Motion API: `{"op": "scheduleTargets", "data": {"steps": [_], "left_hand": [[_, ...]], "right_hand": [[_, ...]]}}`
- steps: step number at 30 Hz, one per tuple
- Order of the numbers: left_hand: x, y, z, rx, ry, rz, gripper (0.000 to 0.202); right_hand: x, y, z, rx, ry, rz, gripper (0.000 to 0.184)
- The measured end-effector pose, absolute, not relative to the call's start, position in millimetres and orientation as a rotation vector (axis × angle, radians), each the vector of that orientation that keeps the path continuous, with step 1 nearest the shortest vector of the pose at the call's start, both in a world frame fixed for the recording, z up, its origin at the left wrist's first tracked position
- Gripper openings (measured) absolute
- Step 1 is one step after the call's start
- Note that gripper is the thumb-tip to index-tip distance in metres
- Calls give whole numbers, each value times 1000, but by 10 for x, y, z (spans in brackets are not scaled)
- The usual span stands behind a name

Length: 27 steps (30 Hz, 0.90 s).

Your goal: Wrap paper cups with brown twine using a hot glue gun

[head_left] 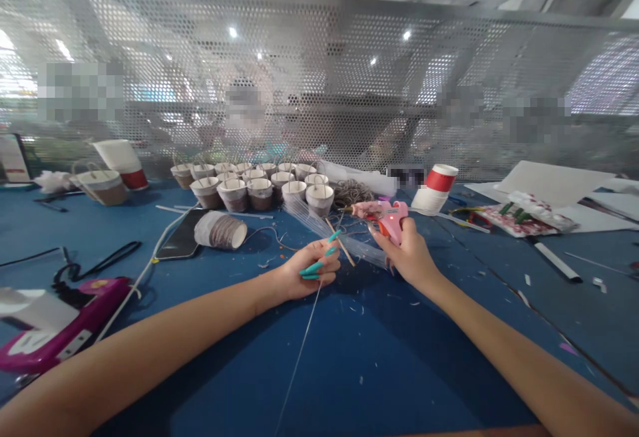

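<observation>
A pink hot glue gun (pixel 392 214) is gripped in my right hand (pixel 412 251), its nozzle pointing left above the table. My left hand (pixel 312 267), with long turquoise nails, is closed around a thin wooden stick (pixel 344 245) that slants up past the fingertips. From under that hand a fine pale strand (pixel 300 350) runs down toward the table's front. Left of it, a paper cup wound with brown cord (pixel 219 231) lies on its side against a dark phone (pixel 180 241). Clear plastic film (pixel 309 219) stretches behind both hands.
Several small cord-wrapped cups with handles (pixel 259 192) stand at the back. Stacked red-and-white cups (pixel 439 187) lean at right, near white paper sheets (pixel 549 177). A magenta power strip (pixel 84 324) sits at left with a white cable (pixel 154 257). Perforated metal panel (pixel 319 71) rises behind.
</observation>
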<state>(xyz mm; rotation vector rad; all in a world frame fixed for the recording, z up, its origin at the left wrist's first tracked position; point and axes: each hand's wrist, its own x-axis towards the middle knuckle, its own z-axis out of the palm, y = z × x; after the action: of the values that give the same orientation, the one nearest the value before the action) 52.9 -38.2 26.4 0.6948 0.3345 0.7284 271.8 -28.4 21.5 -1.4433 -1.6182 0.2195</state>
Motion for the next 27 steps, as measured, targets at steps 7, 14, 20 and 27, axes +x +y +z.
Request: {"op": "scheduleTargets", "data": {"steps": [7,14,20,27], "left_hand": [[489,-396,323,528,317,724,30],[470,-404,330,514,314,672,33],[457,-410,336,528,329,713,31],[448,-402,329,473,334,772,32]], "right_hand": [[2673,-335,257,-1438,-1611,313,49],[2700,-296,219,-1422,-1539,421,45],[2680,-317,205,-1418,-1581,501,48],[2648,-361,195,-1371,-1641,491,46]]}}
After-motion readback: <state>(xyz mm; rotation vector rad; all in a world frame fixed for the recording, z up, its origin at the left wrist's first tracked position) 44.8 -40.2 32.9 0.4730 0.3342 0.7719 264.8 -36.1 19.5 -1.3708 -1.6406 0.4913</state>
